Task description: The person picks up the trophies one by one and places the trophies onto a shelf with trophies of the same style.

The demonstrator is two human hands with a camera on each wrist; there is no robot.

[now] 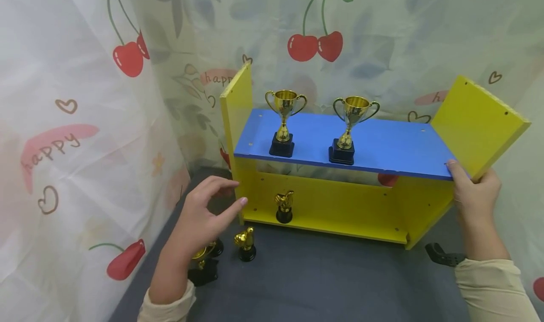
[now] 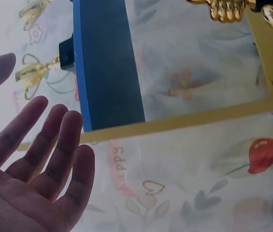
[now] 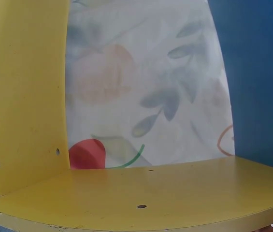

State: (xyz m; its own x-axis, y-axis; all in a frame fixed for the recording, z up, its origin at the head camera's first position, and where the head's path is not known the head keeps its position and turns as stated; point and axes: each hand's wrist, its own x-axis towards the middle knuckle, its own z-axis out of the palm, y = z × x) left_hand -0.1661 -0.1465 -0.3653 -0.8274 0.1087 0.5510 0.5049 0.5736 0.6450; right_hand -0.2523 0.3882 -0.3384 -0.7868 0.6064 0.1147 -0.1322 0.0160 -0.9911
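My left hand (image 1: 203,218) holds nothing, its fingers loosely bent and thumb apart, just beside the yellow left side panel (image 1: 238,95) of a small shelf. At the shelf's other end my right hand (image 1: 478,197) grips the right side panel (image 1: 476,123), thumb at the front corner of the blue board (image 1: 395,145). Two gold cup trophies stand on that board, a left one (image 1: 282,145) and a right one (image 1: 342,152). Below, on the yellow bottom board (image 1: 340,227), stands a gold thumbs-up trophy (image 1: 284,208).
Another thumbs-up trophy (image 1: 245,244) stands on the dark table (image 1: 331,284) before the shelf. More gold and black trophies (image 1: 204,271) are partly hidden behind my left forearm. A cherry-print curtain (image 1: 382,29) hangs behind and at the left.
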